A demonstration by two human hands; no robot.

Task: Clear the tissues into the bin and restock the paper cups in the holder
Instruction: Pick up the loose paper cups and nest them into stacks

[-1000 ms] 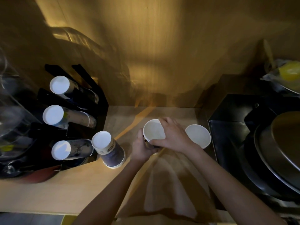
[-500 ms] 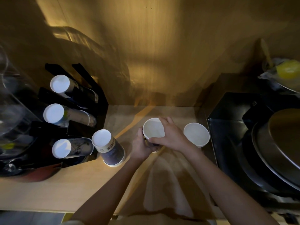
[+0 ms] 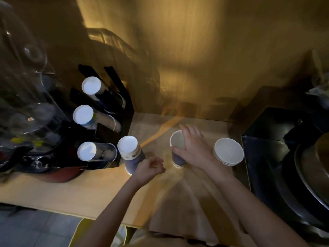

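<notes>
While the right hand lies over the rim of an upright dark-blue paper cup with a white inside, thumb against its near wall and fingers spread across its far lip, the left hand hangs loosely curled just at its eight o'clock, holding nothing and clear of the cup. The cup stands on the pale wooden counter near the centre. At the left hand's eleven o'clock, touching or nearly touching its knuckles, an upside-down stack of dark-blue paper cups with a cream band stands with its white base upward. At nine o'clock from that stack sits the black slotted cup holder, carrying three rows of cups laid on their sides with white bases facing the camera: one at the top, one in the middle, one at the bottom. At three o'clock from the right hand, a short stack of white paper bowls rests mouth-up beside a black box-shaped appliance. No tissues can be made out in the dim light.
</notes>
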